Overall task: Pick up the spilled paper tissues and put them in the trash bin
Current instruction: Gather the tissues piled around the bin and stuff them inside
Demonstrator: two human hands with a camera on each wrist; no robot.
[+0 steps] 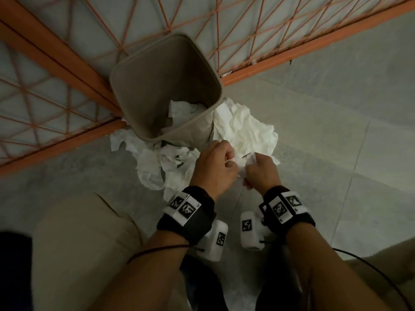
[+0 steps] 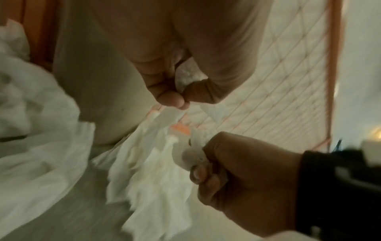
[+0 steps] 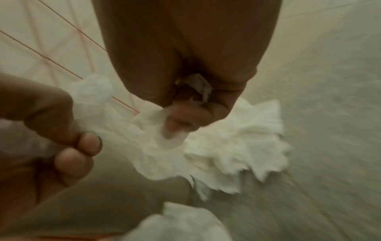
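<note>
A beige trash bin [image 1: 166,86] stands on the floor against the grille, with white tissues [image 1: 182,111] inside it. More crumpled tissues lie in front of it [image 1: 161,167] and to its right [image 1: 244,129]. My left hand [image 1: 226,158] and right hand [image 1: 251,162] are close together just before the bin, each with curled fingers gripping the same white tissue [image 1: 241,168]. In the left wrist view the left hand [image 2: 181,101] pinches the tissue [image 2: 154,163] and the right hand [image 2: 206,168] clutches it. The right wrist view shows the right hand [image 3: 185,117] holding that tissue [image 3: 226,146], with the left hand [image 3: 82,141] alongside.
An orange metal grille [image 1: 67,63] runs behind the bin on two sides. The floor [image 1: 336,131] is grey tile. My knees in beige trousers [image 1: 85,243] are low at the left and right of the view.
</note>
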